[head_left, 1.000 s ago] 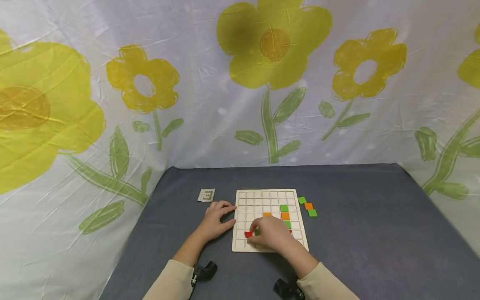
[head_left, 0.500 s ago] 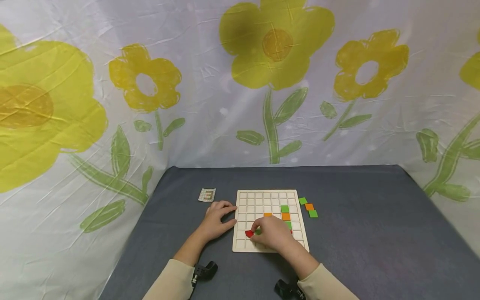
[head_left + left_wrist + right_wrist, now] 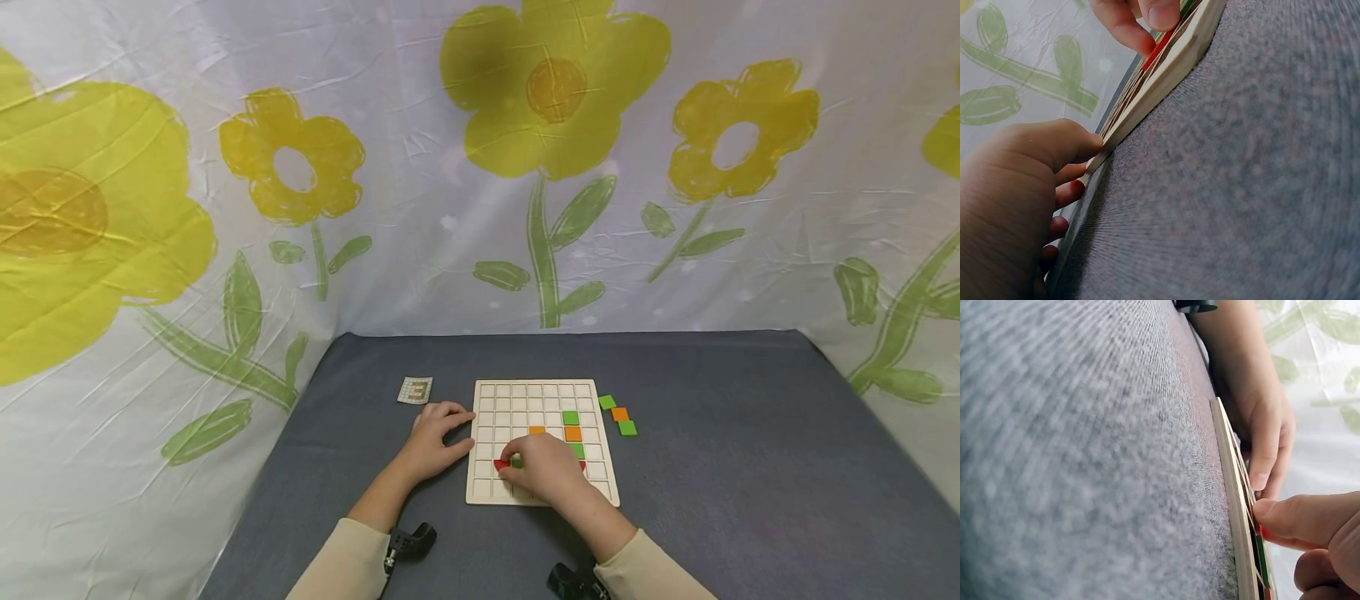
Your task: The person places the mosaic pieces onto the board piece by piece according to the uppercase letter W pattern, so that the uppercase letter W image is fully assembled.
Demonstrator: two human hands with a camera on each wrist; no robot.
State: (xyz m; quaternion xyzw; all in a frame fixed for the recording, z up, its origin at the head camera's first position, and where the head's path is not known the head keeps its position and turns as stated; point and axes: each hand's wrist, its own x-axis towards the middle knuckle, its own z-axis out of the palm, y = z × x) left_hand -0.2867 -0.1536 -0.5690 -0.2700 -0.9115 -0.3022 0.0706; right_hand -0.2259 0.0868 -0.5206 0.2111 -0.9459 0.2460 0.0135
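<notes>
In the head view, the pale wooden grid board [image 3: 495,406] lies on the dark cloth. My right hand [image 3: 551,471] reaches over its lower part, thumb and index finger pinching a red square tile [image 3: 501,464] at a lower-left cell. A green tile [image 3: 517,462] sits beside it, partly hidden by the fingers. My left hand [image 3: 435,442] touches the board's left edge with thumb and fingertips, fingers extended. In the left wrist view, the red tile [image 3: 1159,50] shows under the right fingertips. Green tiles [image 3: 571,417] and orange tiles [image 3: 573,434] fill other cells; the right hand covers part of the board.
Three loose tiles lie right of the board: a green one [image 3: 607,402], an orange one [image 3: 619,414] and another green one [image 3: 627,428]. A small printed card [image 3: 415,390] with a grid pattern lies at upper left. A flowered curtain [image 3: 420,250] stands behind the table.
The red tile, tilted half a second ago, now looks flatter and has shifted slightly right, close to the green tile. My right fingers stay on it; the left hand keeps its place.
</notes>
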